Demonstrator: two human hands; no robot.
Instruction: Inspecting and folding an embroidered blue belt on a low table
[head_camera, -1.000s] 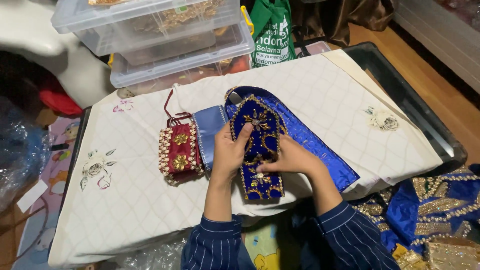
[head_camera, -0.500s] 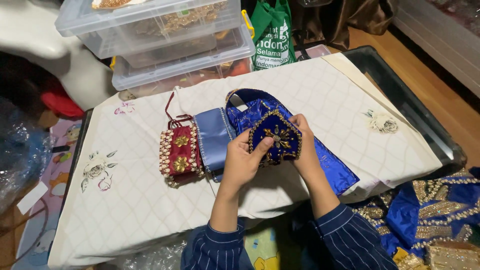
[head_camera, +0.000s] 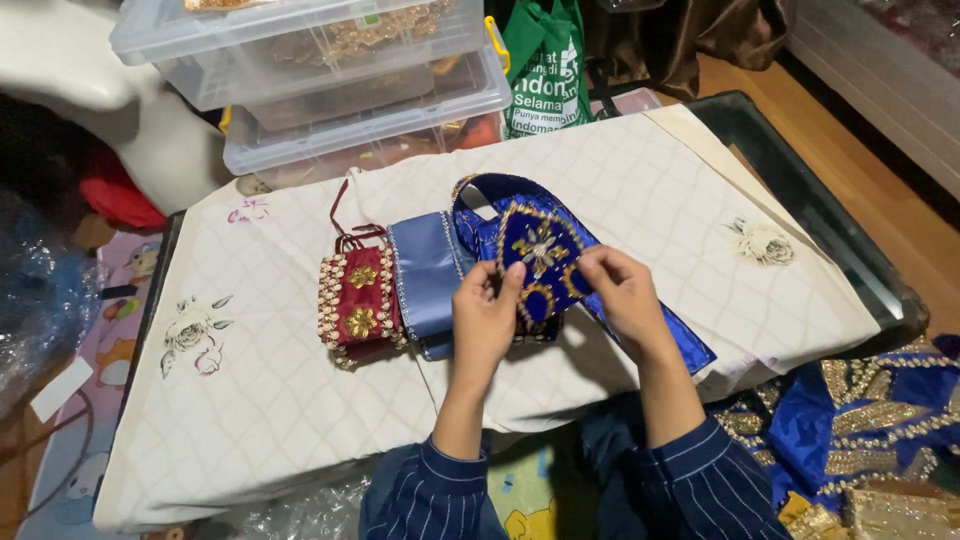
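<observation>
Gripping a dark blue embroidered piece (head_camera: 540, 265) from both sides, the hands meet near the middle of the bench (head_camera: 250, 400); left hand (head_camera: 485, 315) pinches its 9 o'clock edge, thumb on top, fingers curled beneath; right hand (head_camera: 620, 290) pinches the 3 o'clock edge, fingertips on the gold trim; the piece is raised slightly and folded over on itself, gold flower motif facing up; it sits above a long blue satin band (head_camera: 650, 320) that runs from 12 o'clock down toward 4 o'clock across the quilted white cloth (head_camera: 640, 190) covering the bench; just beside the left hand, at 9 o'clock, lies a pale blue satin piece (head_camera: 425, 275) with beaded edging; beyond that, touching it, a maroon embroidered piece (head_camera: 358, 300) with gold flowers, pearl border and a maroon cord loop; both forearms in dark striped sleeves (head_camera: 700, 480); at 12 o'clock, stacked clear plastic boxes (head_camera: 330, 90) with gold items inside; a green bag (head_camera: 550, 60) just right of them; at 4 o'clock, off the bench, a heap of blue and gold fabric (head_camera: 860, 420); printed roses on the cloth at 9 o'clock and 2 o'clock.
</observation>
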